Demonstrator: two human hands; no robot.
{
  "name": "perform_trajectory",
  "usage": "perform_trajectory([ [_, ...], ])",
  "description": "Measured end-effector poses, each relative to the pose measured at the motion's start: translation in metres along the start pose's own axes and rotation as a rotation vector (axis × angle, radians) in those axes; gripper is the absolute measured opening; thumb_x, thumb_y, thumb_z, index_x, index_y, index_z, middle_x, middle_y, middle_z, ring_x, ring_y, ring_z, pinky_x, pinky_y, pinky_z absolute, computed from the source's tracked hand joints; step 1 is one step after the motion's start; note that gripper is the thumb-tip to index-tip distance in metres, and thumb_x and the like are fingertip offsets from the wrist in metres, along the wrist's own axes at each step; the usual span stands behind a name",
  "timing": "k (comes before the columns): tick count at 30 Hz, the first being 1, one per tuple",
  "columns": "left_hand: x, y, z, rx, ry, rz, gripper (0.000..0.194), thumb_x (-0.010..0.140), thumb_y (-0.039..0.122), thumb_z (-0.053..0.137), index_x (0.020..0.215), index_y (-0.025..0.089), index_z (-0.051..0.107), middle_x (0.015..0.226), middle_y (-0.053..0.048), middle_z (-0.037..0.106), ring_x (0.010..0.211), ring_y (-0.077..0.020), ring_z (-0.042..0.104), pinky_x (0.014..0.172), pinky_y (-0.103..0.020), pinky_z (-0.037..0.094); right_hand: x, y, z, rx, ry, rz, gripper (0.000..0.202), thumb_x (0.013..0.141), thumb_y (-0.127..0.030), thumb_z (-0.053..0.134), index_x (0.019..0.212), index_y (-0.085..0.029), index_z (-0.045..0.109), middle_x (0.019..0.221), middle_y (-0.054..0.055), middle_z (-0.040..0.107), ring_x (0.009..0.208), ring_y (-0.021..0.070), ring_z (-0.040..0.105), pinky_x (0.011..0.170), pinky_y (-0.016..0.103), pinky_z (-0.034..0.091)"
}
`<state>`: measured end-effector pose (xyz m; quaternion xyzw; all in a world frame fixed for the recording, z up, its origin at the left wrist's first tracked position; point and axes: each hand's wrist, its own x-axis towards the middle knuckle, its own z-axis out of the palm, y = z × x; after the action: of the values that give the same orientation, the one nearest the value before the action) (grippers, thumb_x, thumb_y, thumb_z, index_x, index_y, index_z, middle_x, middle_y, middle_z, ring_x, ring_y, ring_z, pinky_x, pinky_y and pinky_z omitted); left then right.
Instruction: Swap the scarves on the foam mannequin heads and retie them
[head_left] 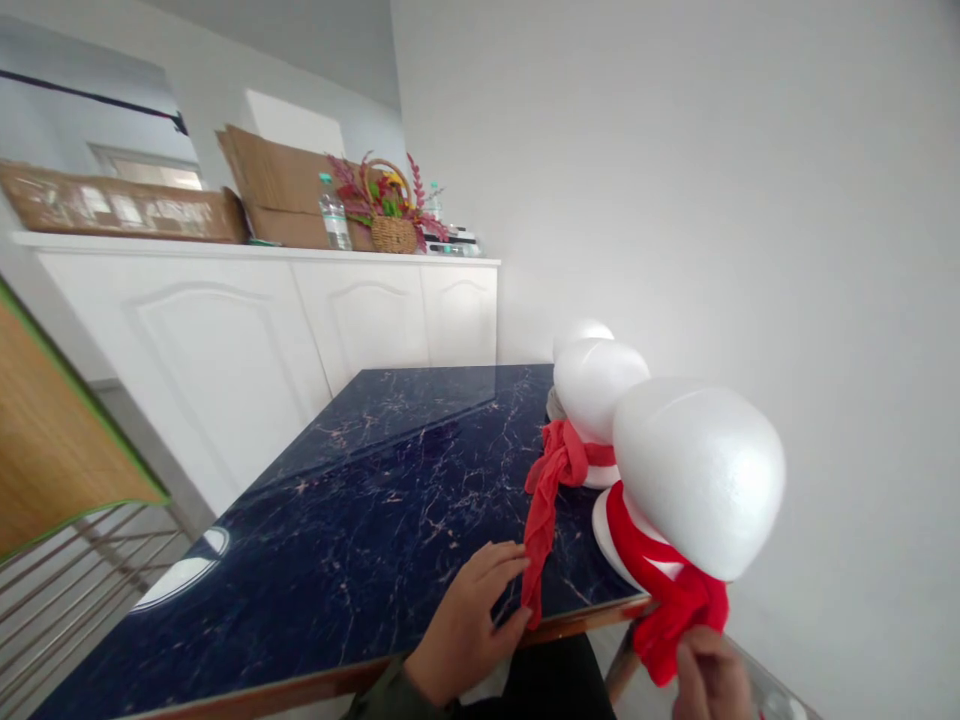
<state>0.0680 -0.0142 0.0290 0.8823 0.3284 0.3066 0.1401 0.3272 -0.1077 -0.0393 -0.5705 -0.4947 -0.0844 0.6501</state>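
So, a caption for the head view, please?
Left hand and right hand at red scarves looped below white dummy heads on a dark table.

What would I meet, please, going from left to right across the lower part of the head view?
Wood-toned panel with green edging, left hand, coral-red fabric scarf, bright red fabric scarf, right hand.

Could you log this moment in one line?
left hand: at lighter red scarf around neck of middle white head | right hand: at deeper red scarf around neck of nearest white head | surface: dark marbled table
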Motion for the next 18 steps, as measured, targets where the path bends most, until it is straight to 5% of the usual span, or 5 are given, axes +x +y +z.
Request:
perform_trajectory([
  [3, 0.042, 0.03, 0.028, -0.166, -0.067, 0.065, 0.06, 0.075, 0.024, 0.055, 0.132, 0.02, 0.036, 0.135, -0.009, 0.043, 0.126, -0.0226, 0.038, 0.106, -0.042, 0.032, 0.058, 0.029, -0.02, -0.216, 0.267, 0.286, 0.031, 0.078, -0.036, 0.047, 0.1, -0.015, 0.053, 0.094, 0.009, 0.055, 0.081, 0.0214, 0.054, 0.073, 0.039, 0.045],
  [7, 0.088, 0.058, 0.08, -0.303, -0.044, 0.104, 0.086, 0.071, 0.026, 0.058, 0.141, 0.011, 0.011, 0.148, -0.017, 0.013, 0.136, -0.0296, 0.013, 0.108, -0.05, 0.022, 0.108, 0.046, -0.017, -0.129, 0.048, 0.499, 0.047, 0.072, -0.045, 0.04, 0.1, -0.011, 0.058, 0.105, 0.014, 0.06, 0.105, 0.0288, 0.05, 0.093, 0.046, 0.037],
  [11, 0.105, 0.078, 0.113, -0.328, -0.018, 0.104, 0.102, 0.065, 0.029, 0.064, 0.141, 0.006, 0.0, 0.147, -0.022, 0.004, 0.136, -0.0343, 0.002, 0.108, -0.055, 0.016, 0.111, 0.042, -0.007, -0.011, -0.142, 0.466, 0.046, 0.064, -0.049, 0.05, 0.089, -0.013, 0.065, 0.101, 0.015, 0.065, 0.103, 0.0317, 0.053, 0.092, 0.046, 0.04],
  [14, 0.098, 0.086, 0.1, -0.289, 0.061, 0.051, 0.109, 0.06, 0.032, 0.067, 0.141, 0.006, -0.002, 0.147, -0.022, 0.005, 0.135, -0.0365, 0.001, 0.108, -0.056, 0.016, 0.089, 0.028, -0.004, 0.054, -0.197, 0.419, 0.04, 0.071, -0.046, 0.047, 0.09, -0.016, 0.066, 0.098, 0.013, 0.066, 0.102, 0.0309, 0.055, 0.093, 0.048, 0.039],
  [18, 0.069, 0.085, 0.033, -0.187, 0.21, 0.053, 0.107, 0.06, 0.031, 0.068, 0.142, 0.014, 0.002, 0.148, -0.016, 0.011, 0.135, -0.0357, 0.007, 0.109, -0.054, 0.016, 0.057, -0.014, 0.009, 0.129, -0.247, 0.382, 0.034, 0.073, -0.041, 0.051, 0.096, -0.02, 0.065, 0.105, 0.011, 0.064, 0.113, 0.0316, 0.048, 0.099, 0.052, 0.032],
])
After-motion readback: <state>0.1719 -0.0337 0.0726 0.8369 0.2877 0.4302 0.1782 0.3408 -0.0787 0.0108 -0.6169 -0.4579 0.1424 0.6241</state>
